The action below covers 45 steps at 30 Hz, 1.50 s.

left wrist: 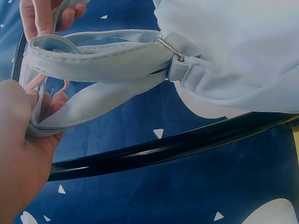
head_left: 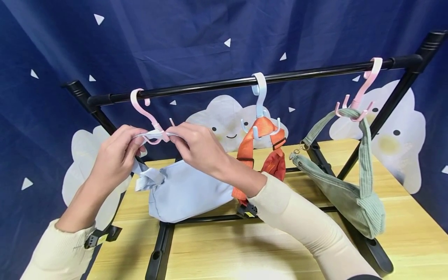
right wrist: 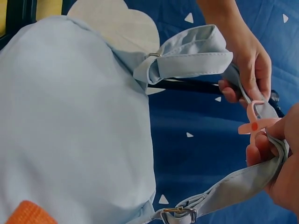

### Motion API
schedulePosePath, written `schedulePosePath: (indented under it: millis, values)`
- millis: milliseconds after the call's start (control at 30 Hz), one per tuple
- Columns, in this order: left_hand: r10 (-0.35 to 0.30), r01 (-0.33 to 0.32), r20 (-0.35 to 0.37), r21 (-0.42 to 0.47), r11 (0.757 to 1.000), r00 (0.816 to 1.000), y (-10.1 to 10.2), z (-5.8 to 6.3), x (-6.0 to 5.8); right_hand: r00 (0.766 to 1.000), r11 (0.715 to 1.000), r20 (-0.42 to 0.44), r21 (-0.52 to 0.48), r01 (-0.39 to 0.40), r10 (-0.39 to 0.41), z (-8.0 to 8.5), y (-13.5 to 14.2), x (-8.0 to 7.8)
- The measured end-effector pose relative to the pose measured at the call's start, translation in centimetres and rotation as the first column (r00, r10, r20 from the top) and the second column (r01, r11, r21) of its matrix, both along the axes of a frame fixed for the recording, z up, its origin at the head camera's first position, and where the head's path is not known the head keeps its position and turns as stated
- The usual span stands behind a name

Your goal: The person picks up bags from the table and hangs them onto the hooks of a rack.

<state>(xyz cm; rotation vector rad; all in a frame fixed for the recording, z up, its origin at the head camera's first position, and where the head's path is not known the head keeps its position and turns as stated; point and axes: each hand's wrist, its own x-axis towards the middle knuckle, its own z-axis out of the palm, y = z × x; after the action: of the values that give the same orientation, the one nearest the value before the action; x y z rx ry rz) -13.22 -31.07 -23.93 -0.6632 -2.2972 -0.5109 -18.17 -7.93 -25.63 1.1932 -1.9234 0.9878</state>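
Observation:
A light blue bag (head_left: 189, 190) hangs under the left part of the rack, its strap (left wrist: 107, 63) raised to a pink hook hanger (head_left: 148, 112). With thumb and fingers my left hand (head_left: 117, 151) pinches the strap just left of the hanger's prongs. My right hand (head_left: 199, 146) pinches the same strap on the other side, fingers right at the prongs. Between the hands the strap lies stretched across the hanger's lower end. In the right wrist view the pink prongs (right wrist: 254, 126) show beside the strap, and a metal buckle (right wrist: 180, 212) sits lower on it.
A black rail (head_left: 217, 83) carries the hangers. From a blue hanger (head_left: 260, 97) in the middle hangs an orange-strapped red bag (head_left: 274, 165), partly behind my right forearm. At right, a green corduroy bag (head_left: 336, 190) hangs from another pink hanger (head_left: 365, 85). Below lies a wooden tabletop (head_left: 217, 249).

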Motion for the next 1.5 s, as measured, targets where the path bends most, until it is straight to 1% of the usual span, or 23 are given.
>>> schedulePosePath:
  millis: [267,433,633,867,1000,1200,1400,1500]
  values:
    - [-0.003,0.002,0.031,0.011,1.000,1.000,0.2,-0.3,0.0,0.999,1.000,0.036,0.020,0.021,-0.022,-0.1,0.3,-0.1]
    - [-0.011,0.011,0.018,0.008,1.000,1.000,0.4,-0.3,0.0,0.999,0.999,0.043,0.027,0.032,-0.033,-0.2,0.5,-0.1]
    - [0.016,-0.016,0.014,-0.003,1.000,1.000,0.8,-0.6,-0.1,0.997,0.998,0.053,0.038,0.050,-0.052,-0.3,0.6,-0.2]
    - [0.030,-0.030,-0.001,0.031,0.999,1.000,0.9,-1.2,-0.2,0.996,0.997,0.064,0.045,0.056,-0.058,-0.5,0.8,-0.1]
    - [0.032,-0.030,-0.021,0.062,0.998,0.999,0.9,-1.6,-0.1,0.995,0.993,0.071,0.095,0.068,-0.075,-0.6,1.1,0.1]
    - [0.028,-0.026,-0.025,0.089,0.996,0.999,1.1,-2.2,0.1,0.990,0.972,0.061,0.209,0.109,-0.125,-0.7,1.8,0.8]
    - [0.004,-0.002,-0.012,0.109,0.994,1.000,1.0,-2.6,0.3,0.982,0.936,0.017,0.306,0.175,-0.189,-0.8,2.8,1.5]
    - [-0.004,0.005,-0.011,0.123,0.992,1.000,0.9,-2.9,0.3,0.976,0.916,0.016,0.348,0.199,-0.218,-0.7,3.2,1.9]
